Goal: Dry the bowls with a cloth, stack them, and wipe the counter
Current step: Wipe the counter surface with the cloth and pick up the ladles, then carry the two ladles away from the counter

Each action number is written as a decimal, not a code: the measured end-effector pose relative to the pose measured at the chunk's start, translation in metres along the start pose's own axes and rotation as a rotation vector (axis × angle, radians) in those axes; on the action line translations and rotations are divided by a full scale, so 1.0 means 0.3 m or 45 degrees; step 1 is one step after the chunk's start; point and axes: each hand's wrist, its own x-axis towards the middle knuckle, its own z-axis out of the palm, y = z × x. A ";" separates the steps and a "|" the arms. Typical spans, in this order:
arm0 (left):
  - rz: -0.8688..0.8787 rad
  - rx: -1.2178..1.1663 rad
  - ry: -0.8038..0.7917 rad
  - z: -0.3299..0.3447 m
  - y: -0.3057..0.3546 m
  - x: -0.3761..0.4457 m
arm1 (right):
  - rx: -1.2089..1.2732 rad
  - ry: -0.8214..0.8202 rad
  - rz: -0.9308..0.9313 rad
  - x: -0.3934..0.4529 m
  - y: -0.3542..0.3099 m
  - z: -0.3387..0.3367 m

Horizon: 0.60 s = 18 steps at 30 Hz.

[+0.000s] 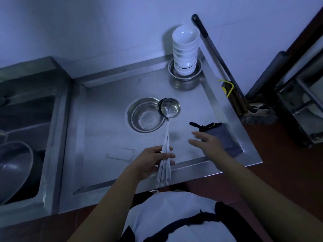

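1 cloth (227, 137) lies beside right hand (208, 142).

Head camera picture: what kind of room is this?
Probably a kitchen washing-up area. A stainless steel counter adjoins a sink, a stack of white bowls stands by the wall, and the left hand holds metal ladles.

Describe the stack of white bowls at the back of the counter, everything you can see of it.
The stack of white bowls looks like glossy ceramic or melamine: about seven small round bowls nested upright, the top one showing its empty inside. The column leans slightly and stands inside a steel bowl at the far right corner of the steel counter, close to the tiled wall. A mop handle leans just to its right. Neither hand touches it.
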 end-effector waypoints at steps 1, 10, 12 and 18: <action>0.001 0.052 -0.040 -0.006 0.018 -0.003 | 0.209 -0.055 0.092 -0.022 -0.022 0.038; 0.028 0.593 -0.501 -0.062 0.115 -0.059 | 0.836 0.063 0.203 -0.169 -0.075 0.174; 0.034 0.671 -0.631 -0.067 0.104 -0.065 | 0.874 0.155 0.223 -0.221 -0.050 0.190; -0.098 0.703 -0.949 -0.008 -0.015 -0.056 | 1.092 0.590 0.237 -0.429 0.050 0.231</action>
